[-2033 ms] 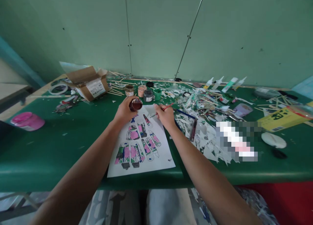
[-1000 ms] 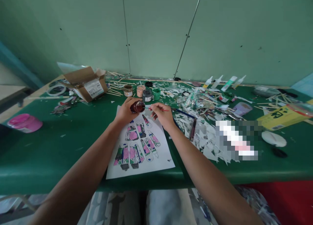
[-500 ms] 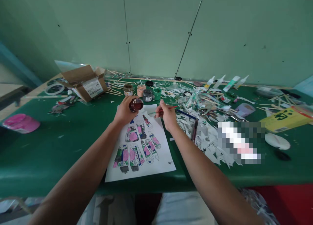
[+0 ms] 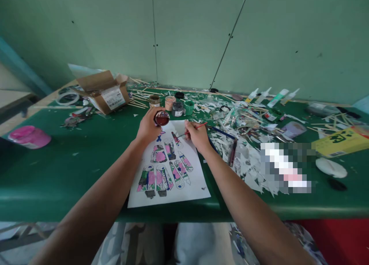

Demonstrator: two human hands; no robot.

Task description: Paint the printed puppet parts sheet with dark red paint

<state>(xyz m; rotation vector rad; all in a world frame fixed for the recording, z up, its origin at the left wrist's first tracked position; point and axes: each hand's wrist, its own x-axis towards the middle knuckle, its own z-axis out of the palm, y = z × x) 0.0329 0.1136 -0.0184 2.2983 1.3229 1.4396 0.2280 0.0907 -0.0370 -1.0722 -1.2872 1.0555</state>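
My left hand (image 4: 148, 127) is closed around a small open pot of dark red paint (image 4: 162, 118), held just above the far end of a white sheet (image 4: 170, 166). The sheet carries a printed hand-shaped drawing filled with pink, green and blue. My right hand (image 4: 198, 136) pinches a thin red-handled paintbrush (image 4: 192, 130). Its tip points left and rests on the upper part of the drawing, a little right of the pot.
Four small paint pots (image 4: 172, 103) stand behind the sheet. An open cardboard box (image 4: 104, 91) sits at back left and a pink tub (image 4: 26, 136) at far left. Paper scraps, sticks and tubes (image 4: 253, 119) litter the right side of the green table (image 4: 66, 165).
The brush went to the red pot a second ago, then drew back to the right; its tip now rests on the drawing. The pot stays in my left hand.
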